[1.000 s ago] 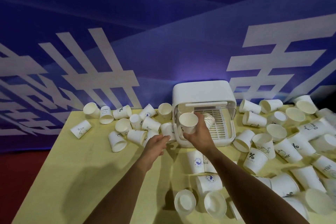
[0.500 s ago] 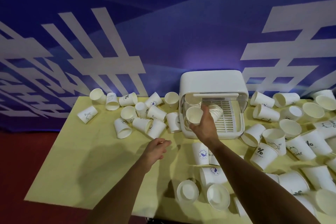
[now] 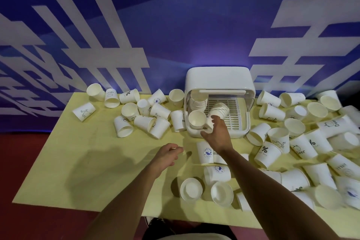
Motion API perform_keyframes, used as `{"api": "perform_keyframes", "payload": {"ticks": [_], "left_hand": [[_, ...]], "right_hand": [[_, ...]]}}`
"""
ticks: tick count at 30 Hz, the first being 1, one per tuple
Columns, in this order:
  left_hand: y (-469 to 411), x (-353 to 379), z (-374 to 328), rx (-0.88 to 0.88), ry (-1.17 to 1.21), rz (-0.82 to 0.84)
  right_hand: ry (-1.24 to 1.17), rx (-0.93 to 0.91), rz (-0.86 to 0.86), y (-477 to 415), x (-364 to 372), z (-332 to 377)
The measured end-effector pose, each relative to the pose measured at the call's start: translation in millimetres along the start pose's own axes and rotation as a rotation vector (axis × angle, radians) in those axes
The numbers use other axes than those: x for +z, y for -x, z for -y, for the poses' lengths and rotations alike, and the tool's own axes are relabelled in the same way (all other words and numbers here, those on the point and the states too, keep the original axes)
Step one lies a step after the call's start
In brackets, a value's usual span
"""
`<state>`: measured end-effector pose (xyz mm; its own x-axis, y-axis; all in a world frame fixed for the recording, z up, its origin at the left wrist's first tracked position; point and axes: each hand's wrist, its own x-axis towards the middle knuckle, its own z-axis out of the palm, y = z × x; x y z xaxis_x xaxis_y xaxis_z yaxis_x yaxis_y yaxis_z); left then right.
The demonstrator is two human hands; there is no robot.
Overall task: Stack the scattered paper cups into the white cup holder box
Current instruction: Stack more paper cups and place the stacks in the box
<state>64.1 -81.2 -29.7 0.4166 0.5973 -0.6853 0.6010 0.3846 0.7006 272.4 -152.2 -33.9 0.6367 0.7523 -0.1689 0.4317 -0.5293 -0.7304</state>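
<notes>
– Beyond and to the left of the left hand [image 3: 168, 155], a cluster of loose cups [image 3: 145, 122] is seen lying on the yellow table [image 3: 78, 161]. How is that hand placed?

– It is held low over the table, with the fingers loosely curled and nothing gripped.

– And ahead of the right hand [image 3: 216, 135]?

– One paper cup [image 3: 197, 120] is seen in the front left corner of the white cup holder box [image 3: 218, 76], its mouth turned up towards the person, just beside the spread fingertips [image 3: 215, 121]. Whether it is pinched or only touched cannot be told.

– How is this step best done?

– The cup is probably best seated squarely, so that the next one can be nested straight into it; a tilted base would likely be jammed. The toppled stack [image 3: 219, 110] just past the fingertips should be stood up, since it could easily be knocked further.

– And right of the right forearm?

– Many more cups [image 3: 267, 152] are scattered there, so little of the task is judged done.
</notes>
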Motion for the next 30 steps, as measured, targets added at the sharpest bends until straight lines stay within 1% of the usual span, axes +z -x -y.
{"api": "perform_keyframes", "payload": {"ticks": [3, 8, 10, 16, 22, 26, 30], "left_hand": [[5, 6, 8, 0.010, -0.106, 0.061], [19, 22, 24, 0.029, -0.349, 0.243], [22, 27, 30, 0.035, -0.417, 0.281], [29, 40, 39, 0.077, -0.527, 0.295], [35, 47, 48, 0.159, -0.689, 0.298], [32, 51, 53, 0.181, -0.702, 0.292], [27, 51, 55, 0.200, -0.698, 0.243]], "right_hand": [[0.024, 0.015, 0.023, 11, -3, -8], [0.054, 0.017, 0.067, 29, 2, -18], [0.070, 0.022, 0.088, 35, 6, -19], [0.176, 0.007, 0.110, 43, 13, -22], [0.179, 0.040, 0.139, 44, 17, -23], [0.205, 0.053, 0.141, 44, 19, -26], [0.245, 0.053, 0.156, 41, 23, -26]]}}
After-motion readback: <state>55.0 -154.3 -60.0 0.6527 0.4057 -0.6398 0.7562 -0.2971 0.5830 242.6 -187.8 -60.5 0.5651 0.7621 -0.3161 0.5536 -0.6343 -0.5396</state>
